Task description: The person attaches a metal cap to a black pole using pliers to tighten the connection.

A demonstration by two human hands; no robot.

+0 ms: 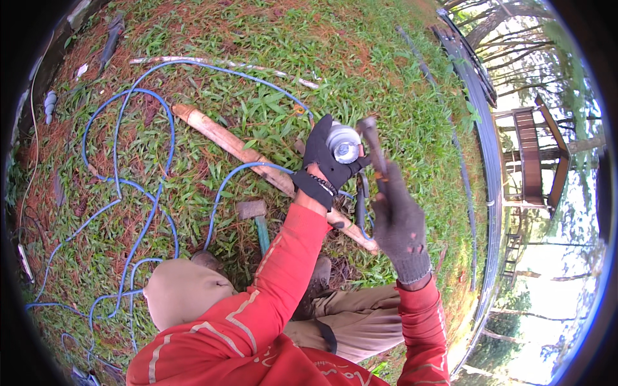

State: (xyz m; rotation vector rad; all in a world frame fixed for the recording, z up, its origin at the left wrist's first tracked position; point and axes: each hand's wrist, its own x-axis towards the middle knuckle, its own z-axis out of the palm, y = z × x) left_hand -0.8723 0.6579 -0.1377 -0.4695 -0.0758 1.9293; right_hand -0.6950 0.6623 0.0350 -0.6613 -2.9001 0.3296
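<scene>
The round grey piece is in my left hand, above the grass; my gloved fingers are bent around its side, spread only as wide as its body. It looks hard and smooth, so I judge it stiff, not very heavy, perhaps a little slippery; the side is the better place to hold, leaving the pale end free. My right hand seems closed around a metal tool, just beside the piece, though its fingertips I cannot see well. Below my left arm lies a wooden pole, and near it a mallet. The blue hose makes loops on the left and passes behind my left hand, where it could catch.
</scene>
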